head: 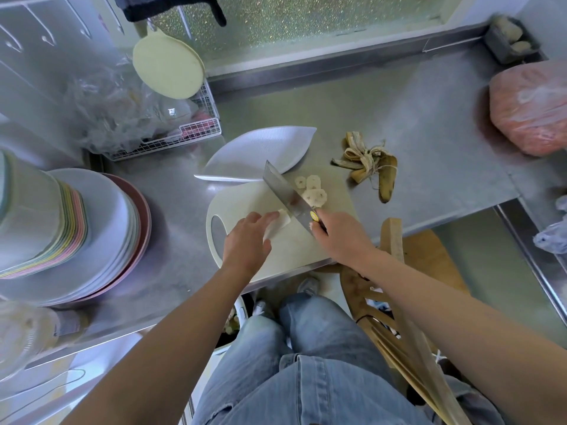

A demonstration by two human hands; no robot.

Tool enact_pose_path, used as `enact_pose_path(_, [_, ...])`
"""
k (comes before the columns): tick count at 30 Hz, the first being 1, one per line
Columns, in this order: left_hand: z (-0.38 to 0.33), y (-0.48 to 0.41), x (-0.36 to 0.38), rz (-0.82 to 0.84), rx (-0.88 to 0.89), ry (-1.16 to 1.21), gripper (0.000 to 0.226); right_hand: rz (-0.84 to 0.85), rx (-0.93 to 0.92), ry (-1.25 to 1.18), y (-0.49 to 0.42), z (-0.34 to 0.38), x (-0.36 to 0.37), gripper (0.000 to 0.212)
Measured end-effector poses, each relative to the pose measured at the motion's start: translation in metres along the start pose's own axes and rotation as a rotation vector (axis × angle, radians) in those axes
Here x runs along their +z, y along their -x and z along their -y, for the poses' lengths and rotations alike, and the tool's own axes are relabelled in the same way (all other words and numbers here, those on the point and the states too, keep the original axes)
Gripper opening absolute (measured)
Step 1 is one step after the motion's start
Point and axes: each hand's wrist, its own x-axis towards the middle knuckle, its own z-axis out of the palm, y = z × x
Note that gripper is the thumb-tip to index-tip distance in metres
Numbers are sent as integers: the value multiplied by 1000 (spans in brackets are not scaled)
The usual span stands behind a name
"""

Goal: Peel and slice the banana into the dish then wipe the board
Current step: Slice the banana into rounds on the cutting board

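A pale cutting board (288,250) lies at the steel counter's front edge. On it my left hand (245,240) holds down the peeled banana piece (280,223). My right hand (339,237) grips the handle of a broad knife (285,194), whose blade stands against the banana's cut end. Several round banana slices (313,190) lie on the board to the right of the blade. A white leaf-shaped dish (257,151) sits just behind the board, holding nothing. The banana peel (371,165) lies on the counter to the right.
Stacked plates and bowls (76,237) fill the counter's left side. A wire basket (184,133) with plastic bags stands at the back left. A red bagged bundle (530,108) sits far right. A wooden chair (399,271) stands by my right arm.
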Motion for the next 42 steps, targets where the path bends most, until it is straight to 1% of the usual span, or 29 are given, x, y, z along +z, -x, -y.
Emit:
enact_pose_path(3, [0, 3, 2, -18, -15, -3, 53, 29, 6, -6, 2, 1, 1, 19])
enact_pose_path(8, [-1, 5, 4, -81, -60, 10, 41, 13, 0, -30, 4, 4, 0, 19])
enact_pose_path(13, [-4, 4, 3, -96, -80, 2, 38, 53, 6, 9, 1, 8, 1, 17])
enact_pose_path(21, [-5, 2, 3, -95, -113, 19, 35, 33, -21, 60, 1, 7, 3, 14])
enact_pose_path(26, [-5, 1, 3, -84, -118, 18, 35, 64, -11, 79, 0, 7, 12, 29])
enact_pose_path(31, [-6, 0, 1, -73, -122, 15, 36, 72, 21, 66, 1, 4, 27, 28])
enact_pose_path(35, [-4, 1, 1, -62, -121, 25, 36, 70, 50, 42, 2, -1, 31, 19])
enact_pose_path(42, [-5, 1, 0, -56, -122, 26, 34, -26, 8, -19, 0, 5, 13, 32])
